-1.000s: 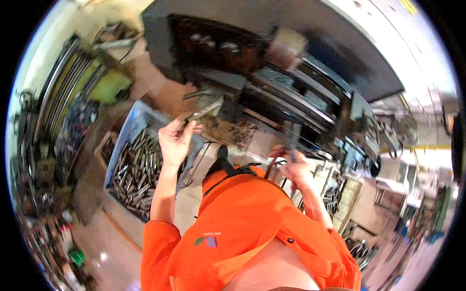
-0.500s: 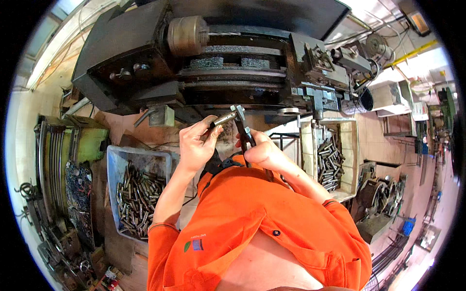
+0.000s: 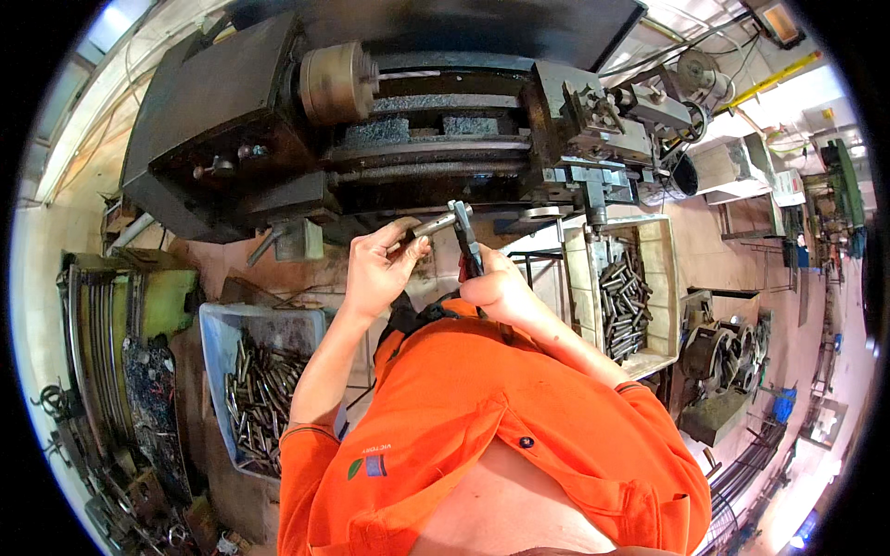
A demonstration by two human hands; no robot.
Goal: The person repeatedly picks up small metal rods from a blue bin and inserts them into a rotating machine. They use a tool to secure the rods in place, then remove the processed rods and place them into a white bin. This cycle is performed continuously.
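Observation:
A short shiny metal pin (image 3: 433, 225) is gripped in the closed fingers of my left hand (image 3: 374, 273), its far end pointing up and to the right. My right hand (image 3: 499, 283) is wrapped round a caliper (image 3: 466, 243), with the jaws at the pin's far end. Whether the jaws touch the pin is too small to tell. Part of the caliper's lower length is hidden behind my right hand. Both hands are in front of my body, before the lathe (image 3: 431, 153).
The lathe's chuck (image 3: 336, 83) is at the upper left, its tool post (image 3: 591, 109) at the upper right. A blue-white bin (image 3: 215, 347) with many metal pins stands at left; a cream crate (image 3: 660, 278) holds more at right. Another green machine (image 3: 162, 296) stands far left.
The whole view has shifted slightly, the lathe moving left in the picture. The pin has tilted a little flatter, and the caliper still meets its far end.

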